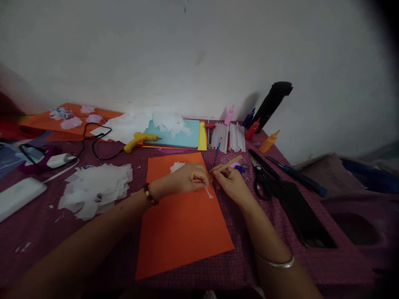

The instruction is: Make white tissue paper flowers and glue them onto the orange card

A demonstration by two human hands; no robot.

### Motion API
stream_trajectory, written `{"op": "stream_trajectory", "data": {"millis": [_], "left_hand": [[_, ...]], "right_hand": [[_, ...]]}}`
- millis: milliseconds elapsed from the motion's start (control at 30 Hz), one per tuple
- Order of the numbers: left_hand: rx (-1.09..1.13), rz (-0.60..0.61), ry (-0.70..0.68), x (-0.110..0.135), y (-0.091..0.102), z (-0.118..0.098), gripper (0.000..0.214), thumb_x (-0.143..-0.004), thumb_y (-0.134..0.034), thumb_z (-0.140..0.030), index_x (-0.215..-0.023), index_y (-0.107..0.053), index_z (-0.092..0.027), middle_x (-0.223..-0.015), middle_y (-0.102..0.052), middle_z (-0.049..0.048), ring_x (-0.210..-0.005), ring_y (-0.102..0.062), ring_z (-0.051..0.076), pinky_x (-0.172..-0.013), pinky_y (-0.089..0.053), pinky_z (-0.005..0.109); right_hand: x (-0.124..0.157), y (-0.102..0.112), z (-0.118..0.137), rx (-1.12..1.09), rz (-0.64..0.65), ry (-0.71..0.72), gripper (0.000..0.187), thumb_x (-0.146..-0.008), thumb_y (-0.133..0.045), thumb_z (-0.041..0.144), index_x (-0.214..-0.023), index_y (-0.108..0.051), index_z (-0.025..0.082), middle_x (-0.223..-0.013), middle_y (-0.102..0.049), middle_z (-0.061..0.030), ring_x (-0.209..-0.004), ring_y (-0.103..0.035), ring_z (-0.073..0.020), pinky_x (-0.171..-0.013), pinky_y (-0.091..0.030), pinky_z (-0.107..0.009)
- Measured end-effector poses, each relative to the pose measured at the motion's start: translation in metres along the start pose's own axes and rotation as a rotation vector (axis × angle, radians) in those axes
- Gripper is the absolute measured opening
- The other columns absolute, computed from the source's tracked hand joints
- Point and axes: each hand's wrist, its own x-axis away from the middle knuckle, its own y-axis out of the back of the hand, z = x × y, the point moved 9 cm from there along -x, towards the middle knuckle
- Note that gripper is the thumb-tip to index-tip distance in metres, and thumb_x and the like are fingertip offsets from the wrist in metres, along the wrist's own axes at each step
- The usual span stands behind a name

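Observation:
An orange paper sheet [182,224] lies on the purple cloth in front of me. My left hand [190,177] is closed over its upper part, pinching a small white paper strip [208,192]. My right hand [230,180] is closed around a wooden stick [229,163] that points up and to the right, its near end meeting the left fingertips. A white paper scrap [176,166] rests on the orange sheet just behind my left hand.
A pile of white paper cutouts [95,189] lies left. A yellow glue gun [137,140], blue and yellow sheets [183,135], white sticks [230,137] and paint bottles [268,142] line the back. Black scissors [264,180] and a blue pen [299,176] lie right.

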Motion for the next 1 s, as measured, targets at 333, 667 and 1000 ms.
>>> {"op": "stream_trajectory", "data": {"millis": [333,667,1000], "left_hand": [[-0.198,0.126,0.022,-0.004,-0.011,0.026,0.023,-0.073,-0.055,-0.002,-0.068,-0.071,-0.018,-0.066,-0.061,0.0003,-0.073,-0.055,0.013,-0.072,-0.040,0.024],[0.275,-0.171,0.306,0.000,0.009,0.042,0.009,-0.075,-0.059,-0.022,-0.075,-0.065,-0.014,-0.070,-0.064,0.0014,-0.061,-0.056,0.011,-0.057,-0.042,0.022],[-0.113,0.003,0.079,-0.001,-0.007,0.040,0.015,-0.077,-0.057,-0.009,-0.074,-0.069,-0.016,-0.074,-0.066,0.0021,-0.074,-0.057,0.013,-0.069,-0.041,0.024]], "right_hand": [[-0.001,0.018,-0.003,0.003,-0.154,-0.034,0.017,-0.080,-0.054,0.035,-0.079,-0.055,0.018,-0.061,-0.061,0.0006,-0.047,-0.052,-0.0116,-0.045,-0.042,-0.023],[0.005,0.047,0.002,-0.086,-0.353,-0.070,0.016,-0.077,-0.056,0.035,-0.075,-0.054,0.019,-0.054,-0.058,0.0026,-0.043,-0.049,-0.0108,-0.041,-0.037,-0.022],[0.003,0.010,-0.003,-0.027,-0.053,-0.091,0.016,-0.080,-0.053,0.034,-0.076,-0.053,0.019,-0.057,-0.059,0.0023,-0.043,-0.049,-0.0095,-0.042,-0.039,-0.022]]}}
